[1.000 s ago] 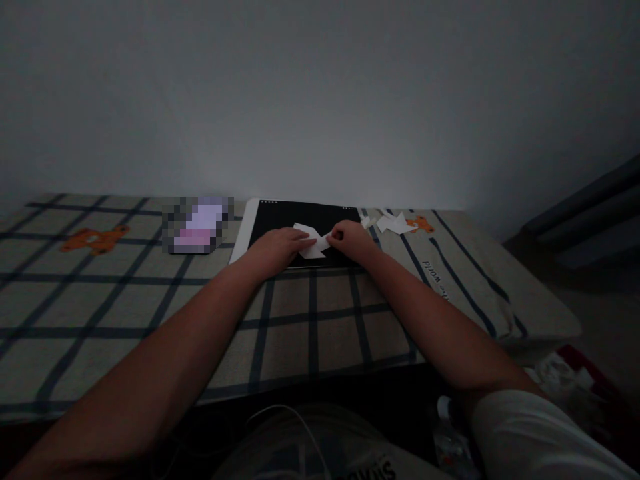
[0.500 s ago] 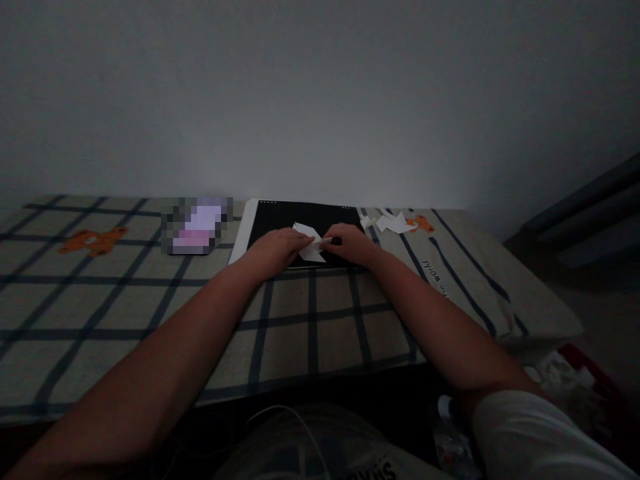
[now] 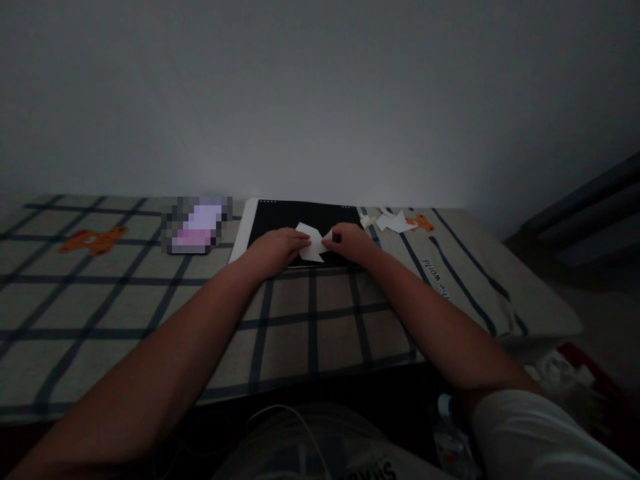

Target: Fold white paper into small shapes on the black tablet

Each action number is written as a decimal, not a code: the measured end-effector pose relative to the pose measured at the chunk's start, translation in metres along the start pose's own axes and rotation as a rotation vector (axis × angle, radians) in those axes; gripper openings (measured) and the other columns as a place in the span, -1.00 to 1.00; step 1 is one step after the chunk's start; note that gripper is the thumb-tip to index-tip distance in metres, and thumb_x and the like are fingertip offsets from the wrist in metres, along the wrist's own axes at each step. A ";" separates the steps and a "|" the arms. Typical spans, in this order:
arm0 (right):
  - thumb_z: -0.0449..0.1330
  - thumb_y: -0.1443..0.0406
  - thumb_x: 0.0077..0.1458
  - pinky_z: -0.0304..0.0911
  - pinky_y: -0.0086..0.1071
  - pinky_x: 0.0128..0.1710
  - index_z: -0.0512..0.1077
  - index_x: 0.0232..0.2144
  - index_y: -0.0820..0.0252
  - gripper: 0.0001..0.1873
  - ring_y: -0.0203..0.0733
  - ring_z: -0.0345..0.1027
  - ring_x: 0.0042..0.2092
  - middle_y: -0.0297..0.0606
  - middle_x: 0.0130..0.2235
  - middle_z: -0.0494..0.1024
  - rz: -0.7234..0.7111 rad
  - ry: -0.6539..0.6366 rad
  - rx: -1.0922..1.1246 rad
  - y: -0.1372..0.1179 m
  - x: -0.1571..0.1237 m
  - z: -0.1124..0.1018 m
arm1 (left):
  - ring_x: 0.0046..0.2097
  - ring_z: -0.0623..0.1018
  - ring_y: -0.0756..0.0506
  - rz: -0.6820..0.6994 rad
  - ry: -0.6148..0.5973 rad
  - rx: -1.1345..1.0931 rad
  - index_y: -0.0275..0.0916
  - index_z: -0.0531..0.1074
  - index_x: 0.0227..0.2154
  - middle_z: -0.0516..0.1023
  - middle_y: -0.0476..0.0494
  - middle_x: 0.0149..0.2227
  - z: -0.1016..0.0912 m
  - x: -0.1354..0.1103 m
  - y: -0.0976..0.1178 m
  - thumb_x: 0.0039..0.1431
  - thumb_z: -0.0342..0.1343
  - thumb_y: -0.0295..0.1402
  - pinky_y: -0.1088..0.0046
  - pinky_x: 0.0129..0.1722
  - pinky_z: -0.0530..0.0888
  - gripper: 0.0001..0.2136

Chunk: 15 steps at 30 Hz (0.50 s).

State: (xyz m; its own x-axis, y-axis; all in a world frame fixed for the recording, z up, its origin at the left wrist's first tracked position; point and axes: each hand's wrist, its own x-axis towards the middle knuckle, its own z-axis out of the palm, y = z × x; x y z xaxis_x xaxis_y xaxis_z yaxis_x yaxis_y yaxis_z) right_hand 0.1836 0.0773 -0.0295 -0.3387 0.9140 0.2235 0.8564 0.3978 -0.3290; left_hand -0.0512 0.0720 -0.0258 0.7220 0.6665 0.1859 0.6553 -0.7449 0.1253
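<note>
A folded sheet of white paper (image 3: 313,248) lies over a black board with a white edge (image 3: 285,215). My left hand (image 3: 277,251) has its fingers closed on the paper's left side. On the right side, my right hand (image 3: 350,241) pinches a pointed corner of the same paper between thumb and bent fingers. The paper's inner folds are too small to make out. To the right of the board lie other folded white paper pieces (image 3: 394,222).
A phone with a blurred screen (image 3: 200,223) lies left of the board on the checked tablecloth (image 3: 125,300). A wall rises behind the table. Below the right edge are a plastic bottle (image 3: 453,440) and a red bin (image 3: 607,383) with crumpled white stuff; a white cable (image 3: 295,413) crosses my lap.
My left fingers have drawn back slightly to the left, away from the paper's middle. The right hand still pinches the corner, and the paper has turned a little.
</note>
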 end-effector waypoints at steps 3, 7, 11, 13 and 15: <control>0.27 0.21 0.17 0.09 -0.30 -0.31 0.45 -0.48 0.17 -0.77 -0.16 0.29 -0.31 -0.19 -0.34 0.52 -0.019 -0.007 -0.015 0.001 -0.001 0.002 | 0.19 0.50 -0.22 0.003 -0.009 0.018 -0.17 0.48 0.19 0.54 -0.19 0.20 0.001 0.001 0.001 0.30 -0.05 -0.47 0.18 0.22 0.41 -0.55; 0.31 0.21 0.16 0.12 -0.30 -0.26 0.48 -0.32 0.18 -0.84 -0.13 0.30 -0.25 -0.19 -0.27 0.51 -0.016 0.025 0.023 0.007 -0.002 0.003 | 0.20 0.48 -0.26 0.011 -0.042 0.101 -0.09 0.49 0.19 0.50 -0.18 0.23 0.003 0.002 0.002 0.29 -0.06 -0.50 0.15 0.17 0.41 -0.53; 0.37 0.29 0.10 0.18 -0.27 -0.12 0.51 -0.11 0.18 -0.72 -0.09 0.33 -0.13 -0.17 -0.14 0.52 -0.119 0.079 0.039 0.011 -0.004 -0.004 | 0.18 0.47 -0.25 0.019 -0.052 0.139 -0.06 0.48 0.21 0.49 -0.17 0.23 0.001 0.001 0.004 0.30 -0.05 -0.51 0.19 0.14 0.40 -0.52; 0.35 0.32 0.13 0.18 -0.23 -0.05 0.56 -0.16 0.14 -0.81 -0.05 0.32 -0.05 -0.15 -0.09 0.52 -0.247 0.062 -0.013 0.012 -0.005 -0.009 | 0.17 0.46 -0.25 0.018 -0.051 0.165 -0.05 0.48 0.20 0.49 -0.18 0.22 -0.001 0.000 0.007 0.32 -0.05 -0.50 0.19 0.10 0.41 -0.53; 0.31 0.33 0.18 0.19 -0.20 -0.03 0.61 -0.24 0.15 -0.90 -0.03 0.32 -0.03 -0.13 -0.09 0.55 -0.338 0.013 -0.039 0.013 -0.005 -0.011 | 0.15 0.44 -0.26 0.011 -0.044 0.219 -0.03 0.48 0.20 0.48 -0.16 0.22 -0.004 -0.001 0.012 0.35 -0.05 -0.46 0.19 0.05 0.42 -0.55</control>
State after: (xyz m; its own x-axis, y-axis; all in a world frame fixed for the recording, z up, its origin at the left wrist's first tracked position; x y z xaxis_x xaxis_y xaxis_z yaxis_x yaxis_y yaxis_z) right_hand 0.2007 0.0773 -0.0245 -0.6009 0.7300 0.3256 0.7112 0.6742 -0.1992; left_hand -0.0446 0.0625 -0.0203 0.7355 0.6623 0.1428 0.6761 -0.7309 -0.0925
